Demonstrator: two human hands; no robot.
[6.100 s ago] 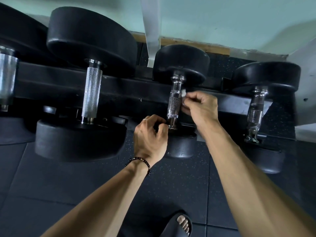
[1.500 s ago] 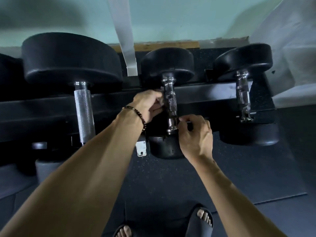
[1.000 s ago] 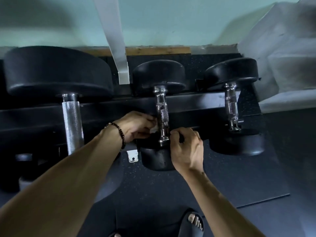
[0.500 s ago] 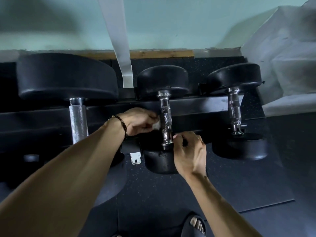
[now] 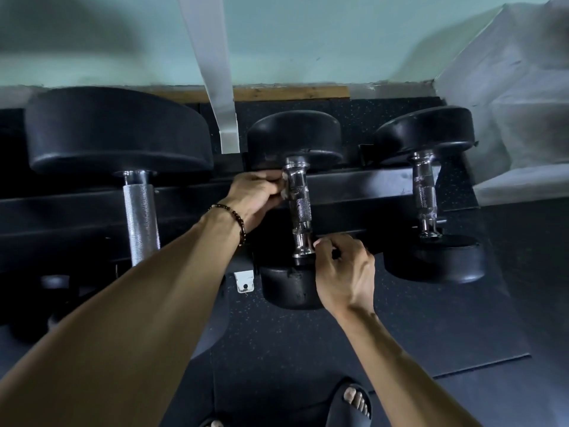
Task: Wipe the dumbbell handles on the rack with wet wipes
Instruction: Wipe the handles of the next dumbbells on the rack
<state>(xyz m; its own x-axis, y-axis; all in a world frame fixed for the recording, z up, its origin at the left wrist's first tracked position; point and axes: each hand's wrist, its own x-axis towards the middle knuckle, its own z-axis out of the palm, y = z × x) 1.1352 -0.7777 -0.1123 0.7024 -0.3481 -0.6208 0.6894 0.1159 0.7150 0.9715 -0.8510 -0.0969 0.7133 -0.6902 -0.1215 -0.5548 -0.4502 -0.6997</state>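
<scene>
Comparing with half a second back, the left hand (image 5: pixel 257 195) has slid up the middle dumbbell handle (image 5: pixel 300 208), from mid-grip to the far collar, so I'd judge this handle nearly wiped. Its fingers curl against the handle's left side, pinching a scrap of wet wipe (image 5: pixel 284 186), barely visible. The right hand (image 5: pixel 343 266) sits at the near collar, fingers curled; whether they grip it I cannot tell. The dumbbell rests on the rack (image 5: pixel 363 186).
</scene>
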